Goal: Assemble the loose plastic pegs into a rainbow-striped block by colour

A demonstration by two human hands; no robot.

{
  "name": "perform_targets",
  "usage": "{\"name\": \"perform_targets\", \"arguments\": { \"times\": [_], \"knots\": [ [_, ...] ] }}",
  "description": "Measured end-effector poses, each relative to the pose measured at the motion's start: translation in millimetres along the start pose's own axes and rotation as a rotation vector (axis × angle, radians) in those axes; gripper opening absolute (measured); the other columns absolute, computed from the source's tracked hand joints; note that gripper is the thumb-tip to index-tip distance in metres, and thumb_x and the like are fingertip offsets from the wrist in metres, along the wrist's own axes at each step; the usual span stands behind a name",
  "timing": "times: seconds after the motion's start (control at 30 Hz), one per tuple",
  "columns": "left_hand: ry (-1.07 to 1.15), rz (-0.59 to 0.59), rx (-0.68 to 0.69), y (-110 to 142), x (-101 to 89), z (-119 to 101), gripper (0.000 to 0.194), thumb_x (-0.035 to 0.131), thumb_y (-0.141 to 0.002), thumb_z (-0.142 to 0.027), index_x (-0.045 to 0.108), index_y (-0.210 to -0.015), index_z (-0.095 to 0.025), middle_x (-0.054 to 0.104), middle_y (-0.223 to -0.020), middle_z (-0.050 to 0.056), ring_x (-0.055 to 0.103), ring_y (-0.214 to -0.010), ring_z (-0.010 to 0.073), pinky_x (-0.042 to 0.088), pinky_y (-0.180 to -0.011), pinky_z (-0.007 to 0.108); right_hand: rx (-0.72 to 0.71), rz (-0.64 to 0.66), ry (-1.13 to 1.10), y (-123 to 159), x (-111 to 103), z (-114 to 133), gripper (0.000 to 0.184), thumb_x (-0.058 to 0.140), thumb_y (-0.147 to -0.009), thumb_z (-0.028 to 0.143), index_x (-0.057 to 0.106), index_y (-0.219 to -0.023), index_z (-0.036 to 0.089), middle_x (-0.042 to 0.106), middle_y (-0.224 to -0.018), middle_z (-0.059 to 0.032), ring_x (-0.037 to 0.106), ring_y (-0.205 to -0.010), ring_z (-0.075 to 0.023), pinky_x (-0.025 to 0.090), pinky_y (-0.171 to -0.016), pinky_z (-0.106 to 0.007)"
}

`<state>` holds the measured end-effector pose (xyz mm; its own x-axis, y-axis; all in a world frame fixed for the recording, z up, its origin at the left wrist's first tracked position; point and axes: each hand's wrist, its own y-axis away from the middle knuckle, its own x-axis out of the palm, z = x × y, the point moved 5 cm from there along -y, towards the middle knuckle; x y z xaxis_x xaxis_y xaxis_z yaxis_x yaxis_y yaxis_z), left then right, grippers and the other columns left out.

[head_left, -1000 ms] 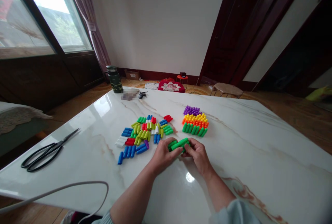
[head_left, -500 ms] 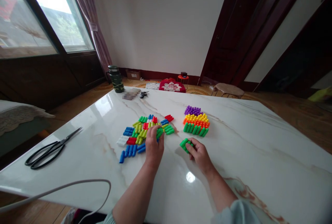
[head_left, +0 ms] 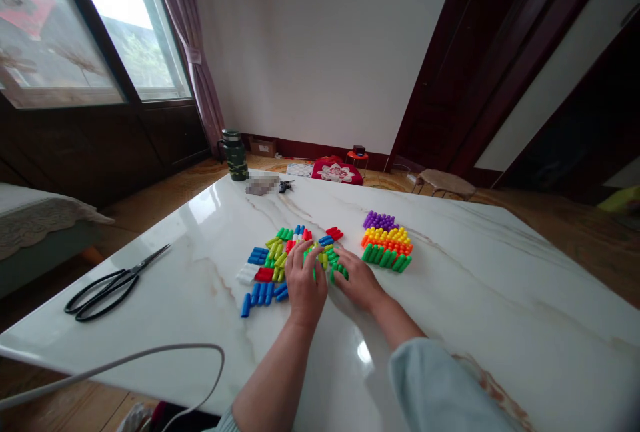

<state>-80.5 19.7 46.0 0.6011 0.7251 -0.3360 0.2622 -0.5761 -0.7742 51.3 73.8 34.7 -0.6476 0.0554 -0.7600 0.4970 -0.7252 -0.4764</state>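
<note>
A spread of small bullet-shaped plastic pieces in blue, white, red, lime and green lies on the table; blue pieces [head_left: 263, 294] are at its near edge. My left hand [head_left: 306, 289] is over the right part of the spread, fingers apart, with green showing beneath and between them. Close beside it, my right hand [head_left: 361, 282] has thumb and fingers curled around green pieces [head_left: 340, 273] at the spread's right edge. Farther right stands a block of pieces in rows: purple [head_left: 380, 220], yellow [head_left: 387, 235], orange and green [head_left: 386, 258]. My fingers partly hide the middle pieces.
Long-handled black scissors [head_left: 117, 282] lie on the left of the white marble-look table [head_left: 195, 312]. A pale cable [head_left: 150, 350] loops over the near left edge. A camouflage flask [head_left: 235, 155] and a small black tool [head_left: 286, 186] stand or lie at the far left corner.
My right hand, which held green pieces apart from the spread, has moved left and forward to its edge beside my left hand. My left fingers have spread out. The view has shifted slightly.
</note>
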Motion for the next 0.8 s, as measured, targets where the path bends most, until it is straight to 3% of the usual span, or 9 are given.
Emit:
{"name": "perform_targets", "arguments": {
  "times": [0.07,0.13,0.27,0.47,0.53,0.63,0.8],
  "knots": [
    [0.132,0.016,0.04,1.8,-0.1,-5.6,0.031,0.048,-0.085,-0.006,0.063,-0.107,-0.022,0.06,-0.119,0.009,0.052,-0.118,0.0243,0.042,-0.103,0.045,0.003,0.004,-0.045,12.7,-2.5,-2.7,0.029,0.051,-0.08,0.018,0.064,-0.106,0.018,0.062,-0.123,-0.0123,0.052,-0.121,-0.0251,0.041,-0.104,-0.045],
    [0.286,0.108,0.068,5.4,5.5,-11.8,0.032,0.045,-0.084,-0.003,0.062,-0.106,-0.021,0.061,-0.114,0.009,0.057,-0.111,0.0213,0.047,-0.096,0.038,0.015,-0.029,-0.087,34.2,-12.2,-1.8,0.029,0.051,-0.081,0.018,0.063,-0.107,0.019,0.063,-0.12,-0.011,0.054,-0.118,-0.0244,0.043,-0.103,-0.043],
    [0.47,0.462,0.083,18.5,25.3,-23.9,0.046,0.04,-0.078,0.002,0.06,-0.113,-0.02,0.065,-0.104,0.008,0.064,-0.095,0.0172,0.053,-0.084,0.03,0.147,-0.12,-0.233,72.1,-35.5,1.2,0.021,0.052,-0.083,0.02,0.065,-0.099,0.02,0.066,-0.105,-0.0078,0.06,-0.103,-0.0228,0.047,-0.093,-0.036],
    [0.382,0.801,0.207,30.9,30.6,-40.5,0.065,0.061,-0.07,-0.009,0.052,-0.132,-0.023,0.06,-0.13,0.01,0.053,-0.122,0.0276,0.041,-0.106,0.045,0.491,-0.397,-0.576,91.6,-48.6,-17.9,0.021,0.047,-0.088,0.032,0.063,-0.089,0.018,0.065,-0.086,-0.0035,0.06,-0.081,-0.0186,0.048,-0.073,-0.028],
    [0.357,0.852,0.251,31.3,30.7,-44.5,0.061,0.062,-0.073,-0.01,0.054,-0.131,-0.027,0.061,-0.13,0.008,0.054,-0.122,0.0271,0.037,-0.108,0.047,0.564,-0.476,-0.635,94.5,-48.6,-24.0,0.021,0.048,-0.088,0.035,0.061,-0.085,0.019,0.063,-0.077,-0.0013,0.058,-0.072,-0.0168,0.046,-0.066,-0.027],
    [0.332,0.869,0.261,30.7,33.1,-45.4,0.044,0.059,-0.081,-0.012,0.06,-0.122,-0.027,0.063,-0.124,0.007,0.058,-0.114,0.0244,0.041,-0.103,0.044,0.599,-0.49,-0.643,94.1,-46.0,-25.9,0.023,0.052,-0.088,0.04,0.057,-0.08,0.02,0.058,-0.065,0.0019,0.053,-0.062,-0.0146,0.043,-0.059,-0.025],
    [0.365,0.746,0.116,25.9,37.1,-33.1,0.023,0.048,-0.092,-0.021,0.059,-0.112,-0.02,0.067,-0.105,0.009,0.061,-0.1,0.0217,0.047,-0.088,0.036,0.609,-0.43,-0.57,89.4,-40.2,-24.0,0.026,0.061,-0.083,0.046,0.058,-0.087,0.02,0.059,-0.068,0.0019,0.053,-0.057,-0.0135,0.043,-0.055,-0.025]
  ]
}}
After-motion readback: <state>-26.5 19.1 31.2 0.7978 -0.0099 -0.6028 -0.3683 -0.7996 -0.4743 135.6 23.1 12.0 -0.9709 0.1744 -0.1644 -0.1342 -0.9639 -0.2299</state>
